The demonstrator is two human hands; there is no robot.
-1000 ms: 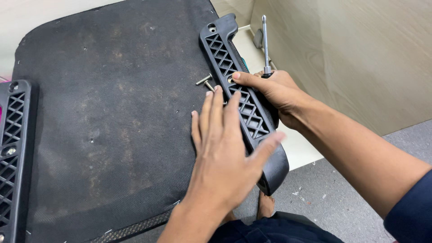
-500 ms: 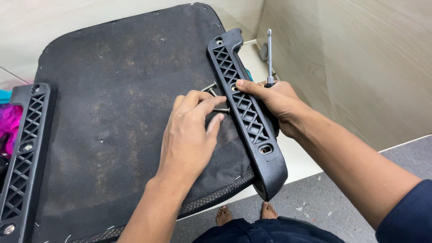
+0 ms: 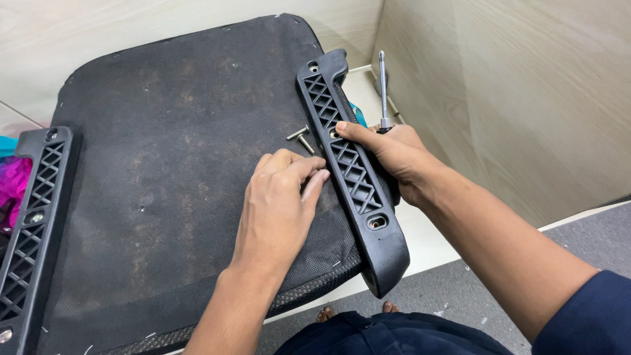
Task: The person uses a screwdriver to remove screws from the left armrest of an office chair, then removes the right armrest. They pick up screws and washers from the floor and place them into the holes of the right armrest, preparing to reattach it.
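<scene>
A black padded seat base (image 3: 171,171) lies flat on a pale surface. A black plastic arm bracket with a lattice pattern (image 3: 355,177) rests along its right edge. My right hand (image 3: 394,158) grips a screwdriver (image 3: 382,85) with its metal shaft pointing away, and its thumb presses on the bracket. My left hand (image 3: 279,204) rests on the seat base just left of the bracket, fingers curled with the tips on the fabric. Two loose screws (image 3: 302,138) lie just beyond those fingertips, apart from them.
A second black lattice bracket (image 3: 33,217) runs along the seat base's left edge. Pink and teal cloth (image 3: 10,177) shows at the far left. Pale wooden panels (image 3: 513,98) rise at the right and back. Grey floor (image 3: 591,230) and toes (image 3: 325,314) show below.
My left hand has drawn back from the bracket onto the seat fabric and curled its fingers. My right hand keeps hold of the screwdriver against the bracket.
</scene>
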